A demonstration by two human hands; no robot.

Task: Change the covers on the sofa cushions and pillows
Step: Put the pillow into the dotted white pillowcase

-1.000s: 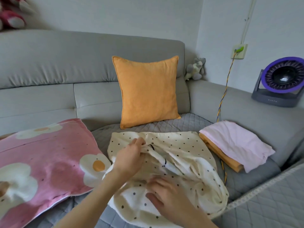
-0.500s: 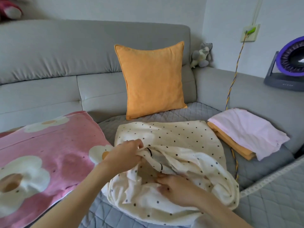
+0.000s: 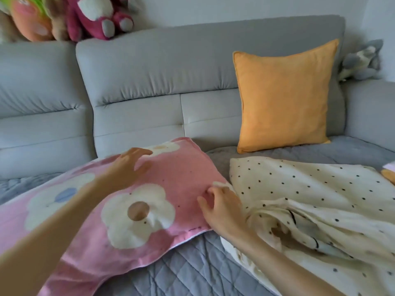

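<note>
A long pink pillow [image 3: 119, 210] with white flower prints lies across the sofa seat at the left. My left hand [image 3: 130, 165] hovers over its far corner, fingers spread and holding nothing. My right hand [image 3: 222, 208] reaches the pillow's near right edge with fingers loosely bent, touching the fabric there. A cream cover with black dots [image 3: 316, 206] lies crumpled on the seat to the right, its opening towards me, free of both hands. An orange cushion [image 3: 284, 95] leans upright against the backrest.
The grey sofa [image 3: 162, 82] has a quilted grey seat mat [image 3: 188, 268]. Plush toys [image 3: 92, 16] sit on top of the backrest at the left, and a grey plush [image 3: 361, 60] in the right corner. An orange fabric edge [image 3: 389, 178] shows at the far right.
Both hands have let go of the dotted cover and moved left to the pink pillow. The view has swung left, so the folded pink cloth and the fan are out of frame.
</note>
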